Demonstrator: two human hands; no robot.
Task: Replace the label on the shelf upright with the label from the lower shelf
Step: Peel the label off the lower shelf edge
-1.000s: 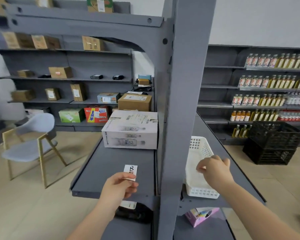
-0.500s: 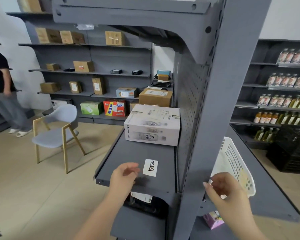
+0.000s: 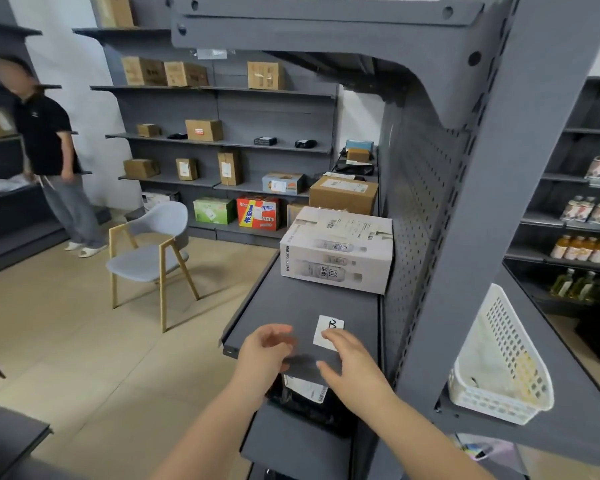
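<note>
While both hands hover over the grey shelf's [image 3: 291,306] front edge, the white label [image 3: 329,329] lies flat near that edge, the right hand's [image 3: 352,362] spread fingertips overlapping its near corner. The left hand [image 3: 265,348], loose and empty, sits just beside. Bare shelf stretches back to the white bottle carton [image 3: 336,251]; the upright [image 3: 492,220] flanks the right.

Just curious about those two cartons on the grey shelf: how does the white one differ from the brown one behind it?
The white carton is printed with bottle pictures; the brown carton is plain cardboard with a white shipping sticker. The white one looks larger and sits nearer the label, with the brown one farther back. Both are closed and stand on the same shelf.
</note>
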